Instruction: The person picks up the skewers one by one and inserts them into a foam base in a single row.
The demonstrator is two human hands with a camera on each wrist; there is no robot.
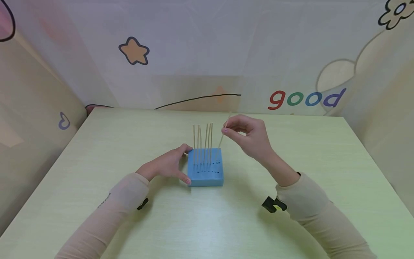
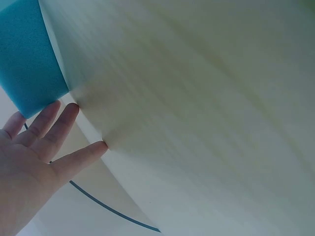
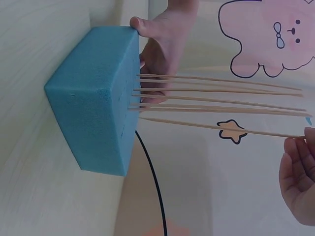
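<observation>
A light blue foam block with rows of small dark holes in its top lies on the table. Several thin wooden skewers stand upright in it, towards its left and middle. My left hand rests at the block's left side, thumb at the near corner and a finger at the far one; the left wrist view shows its other fingers spread and straight. Between thumb and fingertips, my right hand pinches one more skewer near its upper end. That skewer leans, its pointed lower end right at the block's top, right of the standing ones.
The pale table reaches back to a printed cloth backdrop with a star and the word "good". Black camera mounts hang at both wrists, the right one low over the table.
</observation>
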